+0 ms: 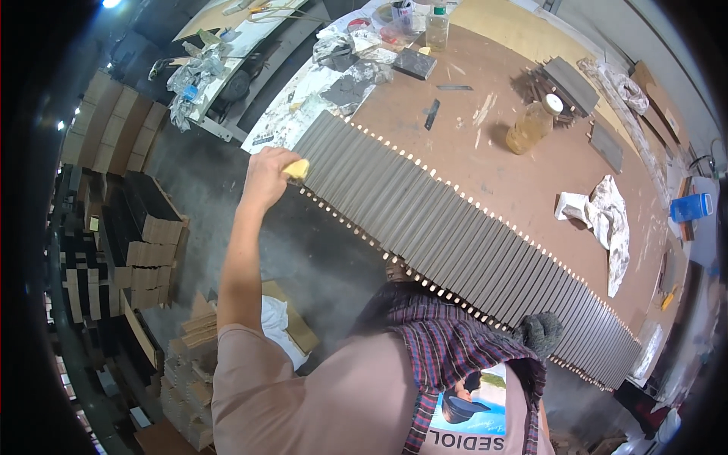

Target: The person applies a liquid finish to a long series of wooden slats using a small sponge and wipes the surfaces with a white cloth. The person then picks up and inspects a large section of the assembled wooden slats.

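A long row of narrow grey strips (447, 227) lies side by side along the near edge of the table, pale wooden tips showing at both ends of the strips. My left hand (267, 176), bare, is closed on a yellow sponge (297, 169) at the row's left end. Toward the right part of the row, my right hand (540, 334) wears a dark grey knitted glove. Its fingers are curled together against the near side of the strips; what they hold, if anything, is hidden.
On the brown table (485, 114) stand a jar of yellowish liquid (534, 125) and a clear bottle (437, 30). A dark block (415, 64), stacked grey pieces (569, 85) and a stained white cloth (609, 220) lie there too. Stacked boards (152, 220) stand at left.
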{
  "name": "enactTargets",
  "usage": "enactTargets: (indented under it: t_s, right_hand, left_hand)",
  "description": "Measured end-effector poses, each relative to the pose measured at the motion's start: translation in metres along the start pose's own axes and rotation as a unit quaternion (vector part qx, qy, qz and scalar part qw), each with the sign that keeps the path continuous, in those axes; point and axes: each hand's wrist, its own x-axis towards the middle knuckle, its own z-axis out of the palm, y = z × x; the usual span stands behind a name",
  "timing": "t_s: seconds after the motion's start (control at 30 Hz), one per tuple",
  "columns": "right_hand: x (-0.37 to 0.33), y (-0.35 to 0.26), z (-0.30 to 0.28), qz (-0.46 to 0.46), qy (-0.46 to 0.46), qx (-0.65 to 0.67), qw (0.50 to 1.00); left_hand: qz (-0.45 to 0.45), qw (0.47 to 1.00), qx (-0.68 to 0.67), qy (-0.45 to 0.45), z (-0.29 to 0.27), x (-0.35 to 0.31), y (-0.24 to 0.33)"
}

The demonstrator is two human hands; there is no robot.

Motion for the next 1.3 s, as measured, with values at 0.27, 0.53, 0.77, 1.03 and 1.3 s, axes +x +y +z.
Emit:
enactTargets:
  t_s: [0.27,0.53,0.77,1.03,1.3]
  right_hand:
    - [0.019,-0.014,0.002,-0.042,0.075,-0.023,0.996]
    - [0.017,-0.009,-0.001,-0.049,0.047,-0.009,0.998]
    - [0.017,-0.008,0.003,-0.059,0.073,-0.036,0.995]
    - [0.009,-0.008,0.009,-0.024,0.081,-0.031,0.996]
    - [0.009,-0.003,0.007,-0.055,0.065,-0.056,0.995]
  left_hand:
    - [-0.016,0.996,0.020,0.089,0.002,-0.002,0.001]
    - [-0.148,0.981,-0.041,0.116,0.011,-0.024,0.006]
    - [-0.402,0.791,-0.449,0.104,0.075,-0.073,0.023]
    - [-0.399,0.714,-0.543,0.188,0.111,-0.071,0.020]
    - [-0.401,0.853,-0.297,0.152,0.081,-0.066,0.010]
